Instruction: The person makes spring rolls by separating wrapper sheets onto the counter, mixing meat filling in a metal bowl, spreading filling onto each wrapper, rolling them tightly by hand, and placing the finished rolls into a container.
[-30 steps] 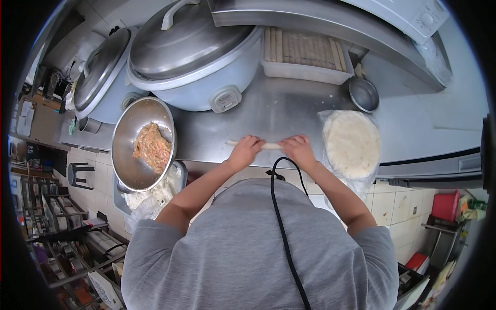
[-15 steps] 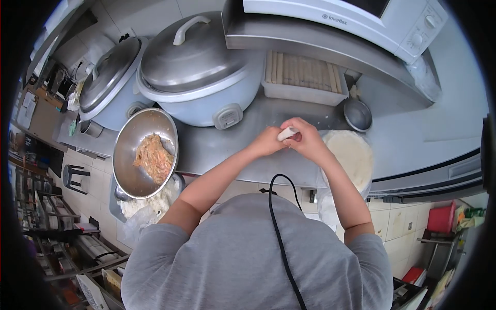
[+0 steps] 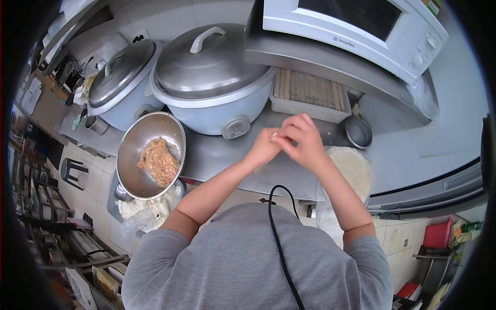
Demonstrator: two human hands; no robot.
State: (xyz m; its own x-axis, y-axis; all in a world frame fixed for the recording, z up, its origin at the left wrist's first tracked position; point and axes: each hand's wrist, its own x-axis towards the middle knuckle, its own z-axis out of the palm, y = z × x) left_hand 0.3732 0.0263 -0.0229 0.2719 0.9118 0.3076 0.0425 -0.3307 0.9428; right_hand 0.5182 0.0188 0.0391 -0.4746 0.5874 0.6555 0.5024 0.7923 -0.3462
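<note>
Above the front of the steel counter, my left hand [image 3: 264, 147] is closed around a white wrapper roll [image 3: 274, 135], of which only a small pale end shows at the fingers. My right hand [image 3: 304, 140] meets it from the right, thumb and fingertips pinched at that same end. The rest of the roll is hidden by the hands. Beside my right forearm lies a stack of round, thin wrappers [image 3: 352, 168] on plastic. To the left, a tilted steel bowl [image 3: 127, 155] holds minced filling [image 3: 159, 161]. Behind my hands, a white tray [image 3: 305, 107] contains several finished rolls [image 3: 309, 89].
Two large lidded cookers [image 3: 206, 111] stand at the back left. A microwave [image 3: 356, 36] rests on a steel shelf [image 3: 330, 67] over the tray. A small metal ladle [image 3: 358, 133] is right of the tray. Shredded white food [image 3: 150, 206] sits below the bowl.
The roll's white end, plainly visible between my hands before, is now mostly covered by fingers. My right hand has turned, with its fingers raised over the left. The view has shifted slightly.
</note>
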